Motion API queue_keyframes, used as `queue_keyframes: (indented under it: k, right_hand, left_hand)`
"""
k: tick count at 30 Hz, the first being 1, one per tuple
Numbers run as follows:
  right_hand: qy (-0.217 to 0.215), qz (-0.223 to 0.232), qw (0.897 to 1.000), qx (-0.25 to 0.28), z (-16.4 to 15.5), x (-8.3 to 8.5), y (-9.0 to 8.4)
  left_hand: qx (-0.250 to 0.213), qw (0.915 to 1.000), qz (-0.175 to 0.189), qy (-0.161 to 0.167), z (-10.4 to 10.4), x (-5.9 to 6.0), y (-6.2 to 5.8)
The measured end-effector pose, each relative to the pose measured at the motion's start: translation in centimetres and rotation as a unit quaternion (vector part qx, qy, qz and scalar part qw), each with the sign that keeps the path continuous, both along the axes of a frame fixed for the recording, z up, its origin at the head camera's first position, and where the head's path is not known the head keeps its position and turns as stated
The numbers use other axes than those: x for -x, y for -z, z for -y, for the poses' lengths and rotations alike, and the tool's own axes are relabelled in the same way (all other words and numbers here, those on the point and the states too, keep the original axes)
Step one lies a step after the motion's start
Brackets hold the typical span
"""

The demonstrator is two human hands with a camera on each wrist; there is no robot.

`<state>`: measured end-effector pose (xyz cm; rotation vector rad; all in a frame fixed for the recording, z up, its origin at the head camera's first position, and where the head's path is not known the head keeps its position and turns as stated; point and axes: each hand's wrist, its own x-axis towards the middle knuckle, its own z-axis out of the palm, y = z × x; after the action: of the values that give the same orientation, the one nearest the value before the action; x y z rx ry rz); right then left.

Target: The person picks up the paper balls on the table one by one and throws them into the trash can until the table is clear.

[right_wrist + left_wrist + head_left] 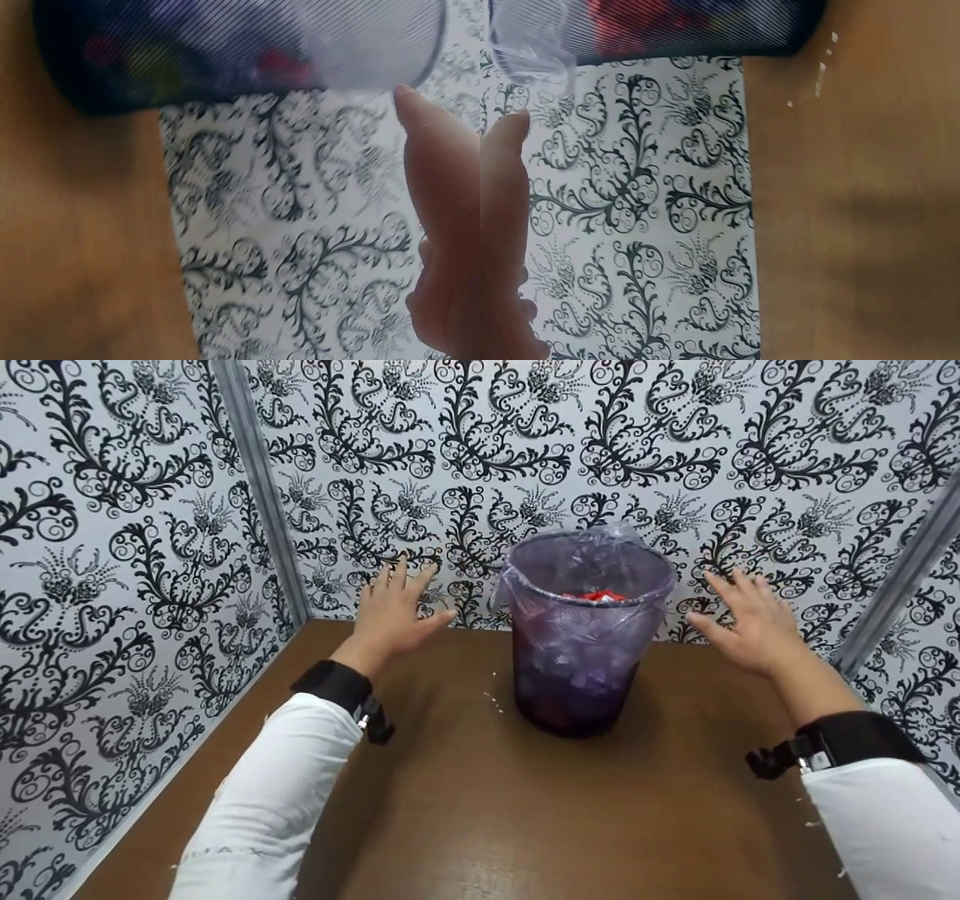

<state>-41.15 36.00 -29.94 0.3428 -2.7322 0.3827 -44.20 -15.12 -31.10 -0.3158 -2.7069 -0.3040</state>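
Observation:
A dark mesh waste bin [579,660] lined with a clear plastic bag stands on the brown table [480,810] near the back wall. Red rubbish [596,595] shows inside it. My left hand [394,607] hovers to the bin's left with fingers spread, touching nothing. To the bin's right, my right hand [750,619] is held the same way, apart from the rim. The left wrist view shows the bin [675,26] along the top and my thumb [502,225] at the left. The right wrist view has the bin [225,45] on top and my thumb [442,210] at the right.
Black-and-white patterned walls [112,547] close in the table on the left, back and right. Small white crumbs [495,701] lie on the table left of the bin. Both forearms wear white sleeves and black wrist straps [337,686].

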Motion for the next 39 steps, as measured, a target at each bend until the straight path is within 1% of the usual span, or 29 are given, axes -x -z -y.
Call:
queue_keyframes:
  k: [5,9,13,20,24,28,33,39]
  right_hand:
    - [0.010,0.031,0.999,-0.024,-0.4,0.6,0.9]
    - [0.009,0.050,0.998,-0.038,-0.2,0.7,1.0]
    - [0.008,0.060,0.997,-0.053,0.2,0.9,1.1]
    - [0.002,0.066,0.996,-0.067,0.5,0.9,1.5]
    - [0.000,0.063,0.996,-0.068,0.4,1.1,1.7]
    - [-0.006,0.065,0.996,-0.065,0.4,1.4,2.1]
    - [-0.008,0.074,0.995,-0.062,0.5,1.4,2.3]
    - [-0.017,0.076,0.995,-0.064,0.8,1.5,2.4]
  left_hand:
    - [0.014,0.9997,0.020,-0.004,0.4,-0.1,0.8]
    - [0.030,0.9989,0.036,-0.007,0.6,0.0,1.5]
    - [0.041,0.9982,0.044,-0.009,0.5,0.2,2.4]
    - [0.036,0.9974,0.063,-0.004,-0.4,-0.1,3.2]
    - [0.037,0.9972,0.064,-0.005,-0.7,0.0,3.5]
    - [0.027,0.9973,0.068,-0.002,-0.6,-0.1,3.9]
    - [0.017,0.9972,0.073,0.002,-0.5,0.1,4.5]
    - [0.013,0.9974,0.071,0.000,-0.3,0.1,4.9]
